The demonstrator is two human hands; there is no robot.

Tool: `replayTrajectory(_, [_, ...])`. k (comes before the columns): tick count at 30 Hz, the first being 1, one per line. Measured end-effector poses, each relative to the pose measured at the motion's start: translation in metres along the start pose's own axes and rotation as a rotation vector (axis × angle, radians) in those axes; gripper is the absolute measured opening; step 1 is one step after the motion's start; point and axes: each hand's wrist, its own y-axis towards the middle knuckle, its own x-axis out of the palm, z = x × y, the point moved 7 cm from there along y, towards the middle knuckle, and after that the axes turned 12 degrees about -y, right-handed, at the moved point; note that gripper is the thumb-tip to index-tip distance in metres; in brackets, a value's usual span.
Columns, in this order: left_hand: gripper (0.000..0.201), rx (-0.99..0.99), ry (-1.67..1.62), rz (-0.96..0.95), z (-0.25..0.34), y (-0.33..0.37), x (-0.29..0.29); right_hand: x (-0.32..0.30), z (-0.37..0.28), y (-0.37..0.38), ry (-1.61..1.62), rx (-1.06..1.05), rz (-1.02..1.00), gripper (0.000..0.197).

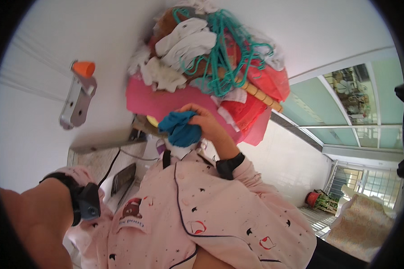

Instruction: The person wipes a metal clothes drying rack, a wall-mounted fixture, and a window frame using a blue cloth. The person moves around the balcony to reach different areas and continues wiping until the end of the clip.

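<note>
In front of my body, my right hand (205,122) is closed on a crumpled teal-blue cloth (182,131), thumb and fingers gripping its upper side. The cloth is bunched, so its exact kind cannot be made out. Just beyond it lies a heap with a pink cloth (152,99), white garments (186,42) and a tangle of green clothes hangers (226,54). My left hand (36,215) is raised close at the lower left, partly cut off by the dark rim. Its fingers do not show.
A metal wall bracket with an orange piece (84,68) sticks out at the left. A wooden stick (260,95) juts from the heap's right side. Below the bracket stands a low wooden surface (94,157) with a black cable. Glazed panels (312,107) line the right.
</note>
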Motion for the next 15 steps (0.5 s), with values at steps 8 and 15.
replayTrajectory(8, [0.047, 0.164, -0.131, -0.062, 0.004, 0.026, 0.040, -0.014, -0.001, -0.009, 0.008, -0.032, 0.028, 0.040])
replayTrajectory(15, [0.043, 0.027, -0.358, 0.006, -0.001, 0.038, 0.066, -0.040, -0.011, -0.033, -0.243, -0.130, 0.117, 0.049])
